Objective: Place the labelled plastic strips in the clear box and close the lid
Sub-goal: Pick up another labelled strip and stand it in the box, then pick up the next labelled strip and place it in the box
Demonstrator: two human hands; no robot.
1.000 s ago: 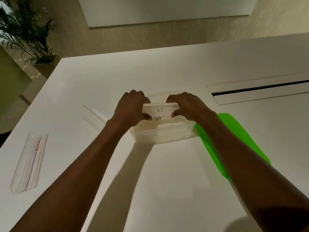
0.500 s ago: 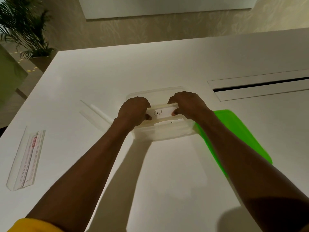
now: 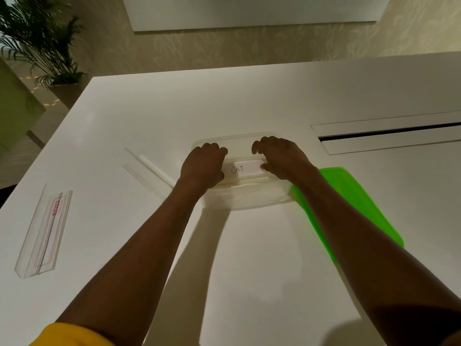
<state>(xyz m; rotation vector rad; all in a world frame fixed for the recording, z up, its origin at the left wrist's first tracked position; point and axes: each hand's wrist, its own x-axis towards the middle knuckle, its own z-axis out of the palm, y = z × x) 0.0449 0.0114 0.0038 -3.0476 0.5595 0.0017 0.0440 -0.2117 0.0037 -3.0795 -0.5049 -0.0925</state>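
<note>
Two hands: left hand [image 3: 202,168] and right hand [image 3: 282,156] pinching one "CAT" strip [image 3: 247,168] | inside clear box [image 3: 262,199] on worktop [image 3: 249,101] | long axis left-right | one green lid [image 3: 354,196] beside box

table [image 3: 249,103]: plain white, glossy
box [image 3: 249,202]: clear, faintly milky
strip [image 3: 248,168]: white, with "CAT" handwritten in black
lid [image 3: 359,203]: bright green, plain
sleeve [image 3: 45,231]: clear plastic, with thin red outlines and a small red label
tubes [image 3: 149,168]: clear to frosted white
cuff [image 3: 72,335]: yellow
wall [image 3: 224,48]: beige, with a pale leaf pattern
plant [image 3: 37,38]: dark green fronds
slot [image 3: 389,132]: black gap, white frame
</note>
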